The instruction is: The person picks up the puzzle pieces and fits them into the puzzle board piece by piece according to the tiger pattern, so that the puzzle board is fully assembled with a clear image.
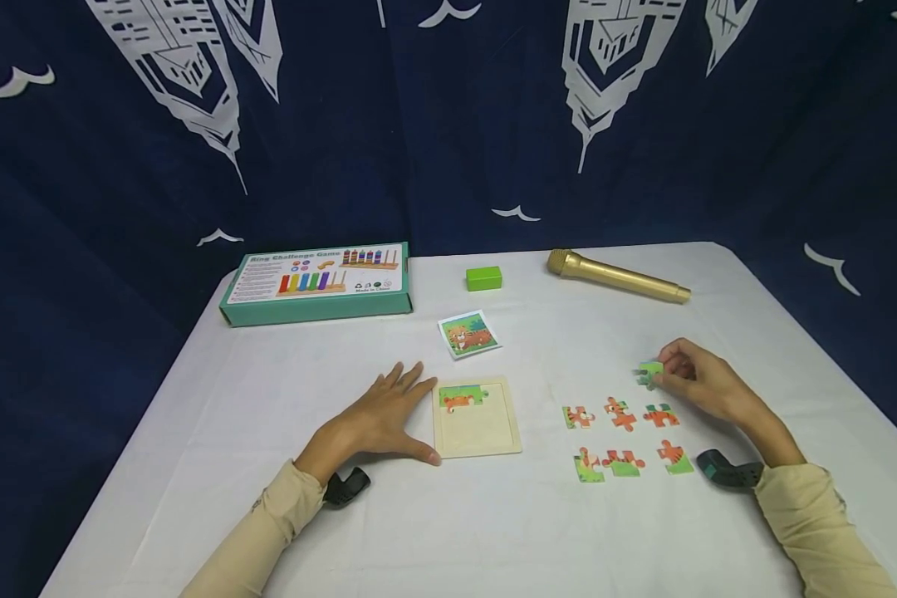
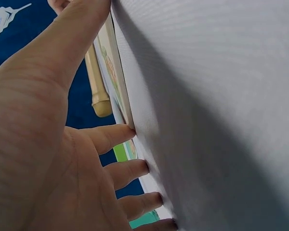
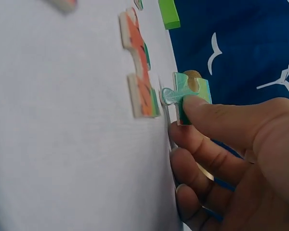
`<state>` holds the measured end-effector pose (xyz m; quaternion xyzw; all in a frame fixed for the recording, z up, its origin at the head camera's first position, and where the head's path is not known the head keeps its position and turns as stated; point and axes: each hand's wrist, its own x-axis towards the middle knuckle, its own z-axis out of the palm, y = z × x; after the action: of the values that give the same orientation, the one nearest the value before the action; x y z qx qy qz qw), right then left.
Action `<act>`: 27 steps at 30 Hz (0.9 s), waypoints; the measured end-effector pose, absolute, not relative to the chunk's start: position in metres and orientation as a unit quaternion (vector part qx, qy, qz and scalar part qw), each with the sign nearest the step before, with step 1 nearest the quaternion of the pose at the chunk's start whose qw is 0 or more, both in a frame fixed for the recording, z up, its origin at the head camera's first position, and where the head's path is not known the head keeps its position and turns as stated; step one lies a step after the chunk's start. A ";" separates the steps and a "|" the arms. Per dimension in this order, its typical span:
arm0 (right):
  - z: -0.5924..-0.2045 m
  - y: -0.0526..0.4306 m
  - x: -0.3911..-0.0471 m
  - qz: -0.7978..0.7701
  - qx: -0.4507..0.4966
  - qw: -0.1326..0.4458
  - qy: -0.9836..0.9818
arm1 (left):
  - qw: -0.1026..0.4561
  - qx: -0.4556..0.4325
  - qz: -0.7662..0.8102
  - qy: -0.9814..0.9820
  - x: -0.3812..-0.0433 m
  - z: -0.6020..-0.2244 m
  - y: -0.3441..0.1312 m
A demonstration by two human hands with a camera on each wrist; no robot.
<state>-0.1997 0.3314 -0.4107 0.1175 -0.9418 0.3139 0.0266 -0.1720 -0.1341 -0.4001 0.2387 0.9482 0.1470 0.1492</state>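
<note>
My right hand (image 1: 706, 384) pinches a green jigsaw piece (image 3: 185, 94) between thumb and fingers, at the right of the table. Below it lie several loose orange-and-green jigsaw pieces (image 1: 620, 414) in two rough rows. My left hand (image 1: 384, 414) is spread flat with its fingers apart. Its index finger and thumb touch the left side of the wooden puzzle tray (image 1: 486, 440). Joined pieces (image 1: 462, 396) lie in the tray's upper left part. In the left wrist view the fingertips (image 2: 139, 166) rest on the tablecloth.
Behind the tray lies a picture card (image 1: 469, 335) of a tiger. Farther back are a green block (image 1: 483, 278), a boxed ring game (image 1: 317, 282) at the left and a gold microphone (image 1: 620, 278) at the right. A dark blue curtain (image 1: 448, 149) hangs behind the white table.
</note>
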 end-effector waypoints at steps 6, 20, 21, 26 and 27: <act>-0.410 0.327 -0.201 0.348 0.128 0.045 -0.928 | 0.147 0.237 0.145 0.949 -0.172 -0.400 -0.134; -0.408 0.295 -0.201 0.416 0.150 0.100 -0.891 | 0.152 0.235 0.149 0.949 -0.171 -0.399 -0.135; -0.408 0.292 -0.201 0.419 0.151 0.100 -0.890 | 0.153 0.234 0.151 0.948 -0.171 -0.399 -0.135; -0.406 0.281 -0.203 0.440 0.165 0.101 -0.877 | 0.155 0.232 0.154 0.948 -0.171 -0.399 -0.135; -0.405 0.278 -0.203 0.445 0.169 0.100 -0.874 | 0.155 0.232 0.155 0.948 -0.171 -0.399 -0.135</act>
<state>-0.2031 0.2779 -0.4048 0.1695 -0.8735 0.4453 0.0999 -0.1706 -0.1351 -0.3994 0.2317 0.9478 0.1545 0.1555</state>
